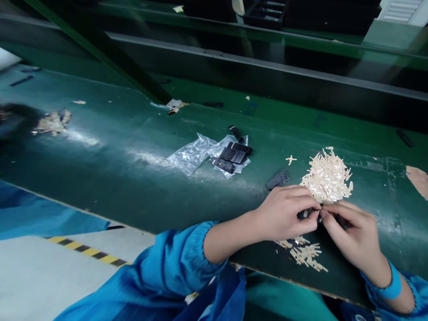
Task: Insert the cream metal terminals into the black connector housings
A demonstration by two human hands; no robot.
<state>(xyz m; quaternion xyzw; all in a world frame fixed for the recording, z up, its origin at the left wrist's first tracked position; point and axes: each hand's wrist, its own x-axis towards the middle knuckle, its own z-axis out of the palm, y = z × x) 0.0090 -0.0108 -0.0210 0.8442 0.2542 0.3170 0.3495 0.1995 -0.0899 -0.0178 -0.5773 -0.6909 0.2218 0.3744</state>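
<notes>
My left hand (289,213) and my right hand (356,229) meet fingertip to fingertip over the table, both closed in a pinch. Between them shows part of a small dark piece (305,214), mostly hidden by the fingers. Just beyond the hands lies a heap of small cream-coloured flat strips (329,174). A smaller scatter of similar strips (307,256) is on the near side, below my hands. Close to my left knuckles rests a flat black slotted part (278,179).
Several black slotted parts (236,154) lie on clear plastic bags (194,154) mid-table. Another pile of pale pieces (53,122) is at the far left, near a blurred dark shape. A green slanted post (110,53) meets the green table (133,187). Brown material (417,180) lies right.
</notes>
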